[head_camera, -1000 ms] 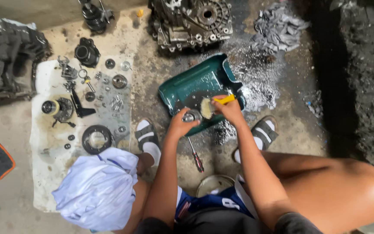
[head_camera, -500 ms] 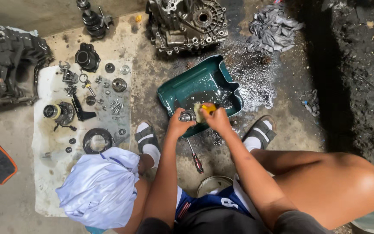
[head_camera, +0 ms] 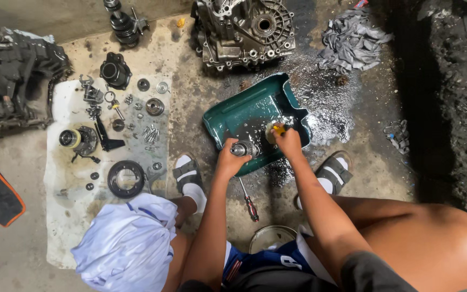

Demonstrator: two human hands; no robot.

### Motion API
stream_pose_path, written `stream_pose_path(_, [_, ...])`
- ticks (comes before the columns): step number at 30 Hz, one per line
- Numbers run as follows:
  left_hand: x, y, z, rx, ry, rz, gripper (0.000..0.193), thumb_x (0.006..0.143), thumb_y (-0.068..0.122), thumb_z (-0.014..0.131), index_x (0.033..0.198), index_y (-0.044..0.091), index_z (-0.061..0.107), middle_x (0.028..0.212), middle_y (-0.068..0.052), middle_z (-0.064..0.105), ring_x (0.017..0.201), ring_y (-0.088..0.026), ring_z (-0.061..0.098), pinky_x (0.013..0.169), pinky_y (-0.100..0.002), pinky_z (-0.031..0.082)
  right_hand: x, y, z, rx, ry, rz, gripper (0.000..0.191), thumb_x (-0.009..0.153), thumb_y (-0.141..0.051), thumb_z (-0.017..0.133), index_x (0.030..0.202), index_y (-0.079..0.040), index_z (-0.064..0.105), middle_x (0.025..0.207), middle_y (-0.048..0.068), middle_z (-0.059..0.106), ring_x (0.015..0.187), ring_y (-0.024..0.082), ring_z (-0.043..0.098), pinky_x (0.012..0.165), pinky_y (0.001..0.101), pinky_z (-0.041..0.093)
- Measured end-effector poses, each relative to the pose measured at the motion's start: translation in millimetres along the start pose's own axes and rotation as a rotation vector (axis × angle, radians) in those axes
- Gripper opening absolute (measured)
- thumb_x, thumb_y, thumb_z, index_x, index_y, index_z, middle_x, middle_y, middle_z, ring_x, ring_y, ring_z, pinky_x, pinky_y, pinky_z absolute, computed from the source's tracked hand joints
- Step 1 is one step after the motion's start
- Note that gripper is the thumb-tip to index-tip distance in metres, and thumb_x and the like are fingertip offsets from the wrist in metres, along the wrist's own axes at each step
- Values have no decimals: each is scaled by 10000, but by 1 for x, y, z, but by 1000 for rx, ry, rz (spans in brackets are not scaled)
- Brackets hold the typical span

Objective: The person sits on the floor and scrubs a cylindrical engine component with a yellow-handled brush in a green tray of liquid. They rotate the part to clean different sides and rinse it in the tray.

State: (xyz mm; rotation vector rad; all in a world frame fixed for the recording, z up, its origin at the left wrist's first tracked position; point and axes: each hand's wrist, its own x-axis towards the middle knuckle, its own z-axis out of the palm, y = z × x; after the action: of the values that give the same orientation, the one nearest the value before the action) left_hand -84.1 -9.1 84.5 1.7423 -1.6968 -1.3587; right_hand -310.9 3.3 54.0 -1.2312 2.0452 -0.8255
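I squat over a dark green plastic basin (head_camera: 233,111) holding dark liquid on the wet concrete floor. My left hand (head_camera: 229,159) grips a round metal gear part (head_camera: 242,149) over the basin's near rim. My right hand (head_camera: 286,139) holds a small brush with a yellow handle (head_camera: 277,130) just right of the part, its bristle end down in the liquid. Both my sandalled feet flank the basin's near edge.
A white cloth (head_camera: 66,178) on the left carries several gears, bearings and bolts. A gearbox housing (head_camera: 244,30) lies beyond the basin, grey rags (head_camera: 352,38) to its right. A red-handled screwdriver (head_camera: 249,203) and a metal bowl (head_camera: 271,238) lie between my legs.
My right hand with the brush has come down toward the gear part and my left hand. The view has shifted a little; the left hand still holds the part.
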Motion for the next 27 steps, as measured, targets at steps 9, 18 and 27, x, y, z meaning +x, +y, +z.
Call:
stream_pose_path(9, [-4,21,-3,-117,9,64,627,797,309,891,1328,91,639,1221,-138,744,1112,-227,729,942,-345,552,-13,10,31,-339,-283,-109,250,898,-178,776,1077,-7,742,1013,221,745,947,368,721,871,441,578])
stream_pose_path(18, [-3,30,5,86,-51,127,685,773,261,877,1337,71,540,1163,-149,733,1086,-242,713,914,-351,541,-39,10,-19,1010,-35,305,316,917,-207,738,1178,-29,717,920,29,721,741,133,698,633,302,611])
stream_pose_path(27, [6,14,12,-232,-182,137,578,769,103,912,1275,53,637,1080,-57,722,985,-152,676,865,-281,554,-77,2,5,117,218,0,295,929,-284,779,1026,-7,751,722,118,706,588,160,633,547,344,497])
